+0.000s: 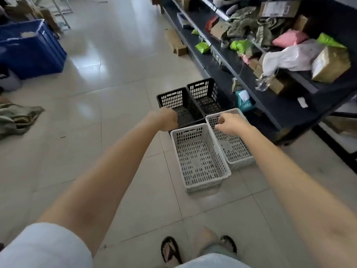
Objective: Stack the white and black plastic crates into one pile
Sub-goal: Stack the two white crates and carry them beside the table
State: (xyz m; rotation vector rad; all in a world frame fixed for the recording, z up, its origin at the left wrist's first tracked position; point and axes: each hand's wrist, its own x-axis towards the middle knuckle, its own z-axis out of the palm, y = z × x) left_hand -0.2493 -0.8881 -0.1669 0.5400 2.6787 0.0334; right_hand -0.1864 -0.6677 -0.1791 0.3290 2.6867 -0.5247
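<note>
Four slotted plastic crates stand open side up on the tiled floor in a two-by-two block. The left black crate (179,105) and the right black crate (206,95) are farther away. The left white crate (201,159) and the right white crate (235,149) are nearer. My left hand (167,118) is curled into a fist on the near left rim of the left black crate. My right hand (230,123) hangs with bent fingers over the far left corner of the right white crate. Whether it touches the rim is hidden.
A dark shelf unit (270,105) loaded with parcels and bags runs along the right, close to the crates. A blue bin (32,49) stands at the far left, with crumpled cloth (17,117) on the floor near it. My sandalled feet (171,250) are just behind the crates.
</note>
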